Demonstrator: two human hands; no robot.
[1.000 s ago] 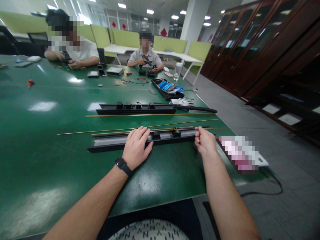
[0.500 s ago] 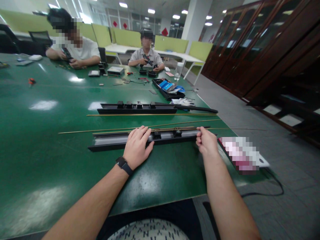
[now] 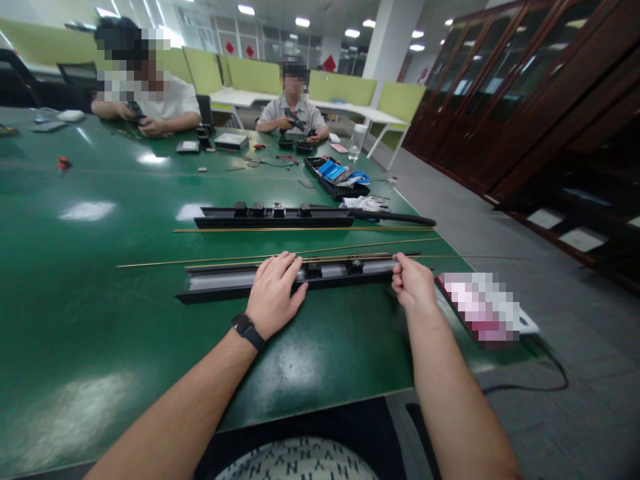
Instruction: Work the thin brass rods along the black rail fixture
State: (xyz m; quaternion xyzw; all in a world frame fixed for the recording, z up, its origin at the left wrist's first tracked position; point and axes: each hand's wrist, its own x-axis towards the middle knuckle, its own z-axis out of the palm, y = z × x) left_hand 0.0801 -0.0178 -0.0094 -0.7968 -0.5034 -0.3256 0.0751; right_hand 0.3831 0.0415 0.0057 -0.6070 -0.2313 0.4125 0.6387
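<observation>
A long black rail [image 3: 223,285] with a pale inner channel lies across the table in front of me. Over its middle rests my left hand [image 3: 275,293], fingers stretched out flat and thumb apart. Small black blocks [image 3: 355,265] sit in the channel between my hands. At the rail's right end my right hand [image 3: 414,280] is closed in a pinch on a thin brass rod [image 3: 463,257], which runs along the rail's far edge and sticks out to the right. Another brass rod [image 3: 220,259] lies just behind the rail, partly near my left fingertips.
Farther back lies a second black rail [image 3: 275,217] with several blocks, a brass rod [image 3: 300,230] before it. White gloves [image 3: 365,203] and a black tray [image 3: 325,180] of blue items stand behind. A blurred pink-and-white object [image 3: 480,310] is at right. Two people sit across the green table [image 3: 125,320].
Almost nothing differs. Both hands stay in place on the rail and rod; the rod's far right end has shifted very slightly left.
</observation>
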